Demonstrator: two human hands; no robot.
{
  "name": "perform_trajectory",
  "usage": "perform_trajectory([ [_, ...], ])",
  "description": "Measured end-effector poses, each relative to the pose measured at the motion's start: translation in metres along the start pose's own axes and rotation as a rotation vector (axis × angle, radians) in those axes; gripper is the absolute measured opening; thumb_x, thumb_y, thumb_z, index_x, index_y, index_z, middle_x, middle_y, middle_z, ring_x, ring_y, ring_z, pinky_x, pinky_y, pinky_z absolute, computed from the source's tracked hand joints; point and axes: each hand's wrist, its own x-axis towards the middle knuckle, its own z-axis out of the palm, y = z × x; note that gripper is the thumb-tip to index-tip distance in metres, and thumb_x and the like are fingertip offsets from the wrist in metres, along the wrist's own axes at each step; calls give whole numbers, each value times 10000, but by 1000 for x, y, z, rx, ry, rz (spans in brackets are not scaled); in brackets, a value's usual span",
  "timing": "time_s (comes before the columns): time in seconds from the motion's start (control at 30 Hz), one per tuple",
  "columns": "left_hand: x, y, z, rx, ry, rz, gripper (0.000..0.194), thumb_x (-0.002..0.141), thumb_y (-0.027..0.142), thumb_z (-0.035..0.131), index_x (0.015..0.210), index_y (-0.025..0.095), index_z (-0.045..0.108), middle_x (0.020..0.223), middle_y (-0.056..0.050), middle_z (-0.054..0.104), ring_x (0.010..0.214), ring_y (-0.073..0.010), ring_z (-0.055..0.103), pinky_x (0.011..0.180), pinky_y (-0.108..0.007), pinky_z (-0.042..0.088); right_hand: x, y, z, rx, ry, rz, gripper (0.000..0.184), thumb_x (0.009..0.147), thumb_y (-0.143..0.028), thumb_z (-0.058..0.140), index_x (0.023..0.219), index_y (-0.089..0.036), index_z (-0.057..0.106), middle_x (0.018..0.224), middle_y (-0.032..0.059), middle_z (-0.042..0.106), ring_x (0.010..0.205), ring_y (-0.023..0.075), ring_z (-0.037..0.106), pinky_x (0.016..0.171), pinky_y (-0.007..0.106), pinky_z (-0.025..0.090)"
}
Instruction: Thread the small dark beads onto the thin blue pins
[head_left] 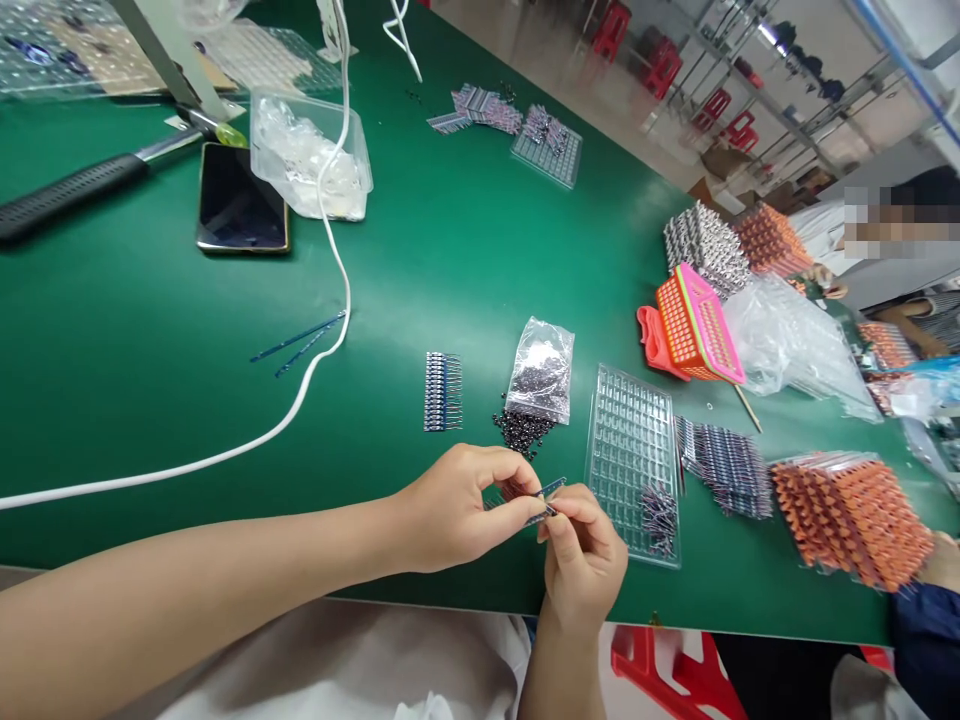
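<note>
My left hand (469, 505) pinches a thin dark-blue strip (553, 487) near the table's front edge. My right hand (586, 550) meets it there, thumb and fingers pressed together at the strip's near side; the small piece between them is too hidden to name. Just beyond the hands, small dark beads (523, 430) spill from a clear plastic bag (541, 370). A block of blue-and-white parts with thin wire leads (442, 392) lies left of the bag. To the right, a clear moulded tray (630, 430) has a small heap of leaded parts (660, 518) in its near corner.
Further right are bundled leaded parts (727, 468), orange stacks (851, 515) and a pink-orange basket (697, 325). A white cable (300, 395) crosses the left side. Beyond it are a phone (244, 200), a hammer (82, 190) and a plastic tub (360, 150). Other people sit at right.
</note>
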Motion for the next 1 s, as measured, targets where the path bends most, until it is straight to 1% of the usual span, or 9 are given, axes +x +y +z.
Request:
perform_trajectory([
  [0.13, -1, -6, 1, 59, 55, 80, 102, 863, 191, 605, 800, 145, 671, 764, -17, 678, 714, -118, 632, 694, -216, 487, -3, 0, 1, -101, 23, -76, 129, 876, -151, 657, 952, -231, 723, 784, 6, 584, 672, 133, 537, 568, 261, 417],
  [0.33, -1, -8, 2, 82, 43, 111, 93, 880, 193, 607, 827, 148, 669, 787, -26, 686, 737, -128, 638, 711, -234, 496, -5, -3, -1, -211, 23, -132, 186, 875, -101, 631, 971, -238, 713, 806, 11, 598, 720, 153, 567, 606, 284, 436],
  [0.5, -2, -8, 2, 93, 44, 115, 91, 883, 193, 607, 828, 153, 667, 790, -27, 687, 741, -132, 639, 710, -242, 496, -5, -3, -1, -231, 21, -137, 200, 875, -89, 627, 979, -240, 708, 815, 11, 599, 723, 152, 565, 606, 283, 437],
  [0.63, -1, -7, 0, 104, 31, 138, 96, 880, 181, 601, 816, 149, 665, 774, -25, 676, 722, -125, 626, 696, -233, 487, -4, -4, 0, -224, -6, -130, 199, 879, -97, 625, 984, -243, 710, 807, 12, 604, 737, 156, 563, 620, 286, 446],
  [0.73, 0, -6, -2, 111, 12, 135, 101, 872, 175, 601, 800, 147, 665, 753, -20, 667, 706, -121, 617, 687, -226, 479, -3, -4, -2, -165, -36, -90, 177, 883, -122, 636, 974, -250, 717, 788, 7, 597, 737, 154, 564, 634, 288, 454],
  [0.8, 1, -5, -3, 104, 0, 119, 106, 866, 177, 601, 787, 147, 665, 745, -17, 667, 699, -118, 615, 680, -219, 474, -2, -2, -5, -90, -67, -41, 142, 876, -154, 662, 958, -252, 725, 768, 2, 588, 714, 146, 560, 611, 272, 452],
  [0.9, 3, -2, -4, 72, -51, 47, 114, 854, 197, 610, 769, 149, 668, 730, -7, 675, 676, -111, 609, 661, -206, 466, 1, 0, -10, 55, -139, 101, 90, 854, -206, 709, 924, -253, 742, 752, -3, 581, 654, 122, 554, 537, 231, 443],
  [1.0, 5, 1, -7, 36, -135, -86, 132, 846, 237, 617, 767, 151, 679, 713, -1, 692, 665, -115, 605, 622, -199, 454, 3, 1, -13, 205, -179, 270, 66, 814, -251, 760, 880, -256, 758, 745, -6, 578, 594, 103, 557, 471, 200, 448],
])
